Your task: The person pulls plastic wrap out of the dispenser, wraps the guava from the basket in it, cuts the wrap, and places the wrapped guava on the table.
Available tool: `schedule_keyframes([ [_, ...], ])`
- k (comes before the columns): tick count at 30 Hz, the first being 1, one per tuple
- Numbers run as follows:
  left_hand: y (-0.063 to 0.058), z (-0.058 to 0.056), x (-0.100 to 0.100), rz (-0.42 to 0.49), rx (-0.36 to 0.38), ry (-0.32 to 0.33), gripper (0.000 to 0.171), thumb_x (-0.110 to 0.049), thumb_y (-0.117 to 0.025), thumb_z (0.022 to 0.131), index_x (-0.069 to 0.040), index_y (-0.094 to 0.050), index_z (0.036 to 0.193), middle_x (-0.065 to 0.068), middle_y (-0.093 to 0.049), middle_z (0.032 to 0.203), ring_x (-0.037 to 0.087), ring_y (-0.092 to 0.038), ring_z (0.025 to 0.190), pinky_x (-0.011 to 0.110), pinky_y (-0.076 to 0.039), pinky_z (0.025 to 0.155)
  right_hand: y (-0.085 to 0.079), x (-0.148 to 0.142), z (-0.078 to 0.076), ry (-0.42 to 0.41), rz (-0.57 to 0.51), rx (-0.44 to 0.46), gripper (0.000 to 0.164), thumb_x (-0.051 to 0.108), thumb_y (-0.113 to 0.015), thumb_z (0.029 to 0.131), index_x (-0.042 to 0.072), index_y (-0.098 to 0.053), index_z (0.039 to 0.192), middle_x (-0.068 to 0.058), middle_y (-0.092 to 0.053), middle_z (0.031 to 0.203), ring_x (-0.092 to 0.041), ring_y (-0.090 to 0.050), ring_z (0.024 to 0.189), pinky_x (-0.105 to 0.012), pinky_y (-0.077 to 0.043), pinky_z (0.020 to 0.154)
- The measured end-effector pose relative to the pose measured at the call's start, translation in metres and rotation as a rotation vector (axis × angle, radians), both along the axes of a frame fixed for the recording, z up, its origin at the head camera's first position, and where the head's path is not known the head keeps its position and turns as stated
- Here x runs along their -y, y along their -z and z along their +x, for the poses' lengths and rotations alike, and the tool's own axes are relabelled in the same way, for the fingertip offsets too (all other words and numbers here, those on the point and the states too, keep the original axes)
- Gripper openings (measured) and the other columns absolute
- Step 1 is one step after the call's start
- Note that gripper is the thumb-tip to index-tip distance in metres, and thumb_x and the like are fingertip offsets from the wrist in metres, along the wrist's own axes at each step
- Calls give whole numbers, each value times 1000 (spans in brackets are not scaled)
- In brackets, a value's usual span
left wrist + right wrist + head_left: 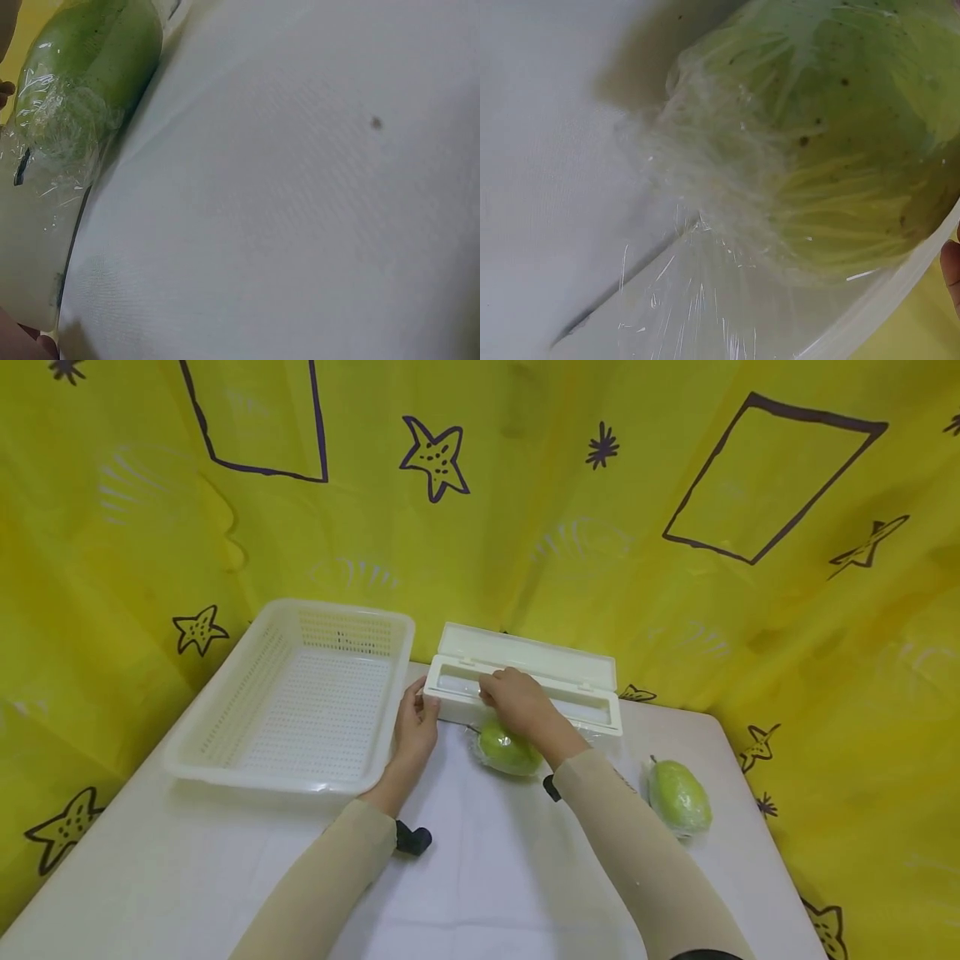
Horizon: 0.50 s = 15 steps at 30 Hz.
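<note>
A long white cling film box (525, 681) lies at the back of the table, its lid (525, 652) raised. My left hand (415, 727) grips the box's left end, fingers behind and thumb in front. Over the opening my right hand (521, 706) is curled, pinching at the cling film (459, 685); its fingertips are partly hidden. A green pear-shaped fruit (508, 750) in clear film lies against the box's front, below the right hand. From this fruit (840, 150), stretched film (697, 307) runs to the box in the right wrist view.
A white plastic basket (277, 781) stands on the left, close beside my left hand and forearm. Another film-wrapped green fruit (678, 797) rests to the right of my right forearm. Behind the white-covered table (465, 877) hangs a yellow patterned curtain (517, 485).
</note>
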<state>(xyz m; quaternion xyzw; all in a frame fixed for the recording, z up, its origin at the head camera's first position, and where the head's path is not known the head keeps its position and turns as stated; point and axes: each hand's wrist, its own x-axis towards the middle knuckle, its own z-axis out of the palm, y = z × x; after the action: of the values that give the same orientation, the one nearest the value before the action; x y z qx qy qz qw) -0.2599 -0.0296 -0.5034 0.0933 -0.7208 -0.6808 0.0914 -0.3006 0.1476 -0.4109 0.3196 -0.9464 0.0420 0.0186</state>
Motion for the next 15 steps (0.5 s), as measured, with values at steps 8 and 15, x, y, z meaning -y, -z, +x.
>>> schedule_keyframes([
  [8, 1, 0, 1, -16, 5, 5, 48, -20, -53, 104, -21, -40, 150, 14, -51, 122, 27, -51, 112, 41, -47, 96, 1, -19, -1, -26, 23, -25, 17, 5, -58, 96, 14, -51, 84, -2, -54, 79, -24, -48, 78, -35, -43, 70],
  [15, 1, -5, 7, -79, -12, -31, 48, -21, -52, 104, -21, -39, 151, 16, -49, 125, 30, -50, 118, 45, -44, 101, -6, -108, 15, 73, 87, -84, 11, 4, -64, 93, 9, -58, 86, -7, -66, 85, -29, -58, 82, -43, -51, 76],
])
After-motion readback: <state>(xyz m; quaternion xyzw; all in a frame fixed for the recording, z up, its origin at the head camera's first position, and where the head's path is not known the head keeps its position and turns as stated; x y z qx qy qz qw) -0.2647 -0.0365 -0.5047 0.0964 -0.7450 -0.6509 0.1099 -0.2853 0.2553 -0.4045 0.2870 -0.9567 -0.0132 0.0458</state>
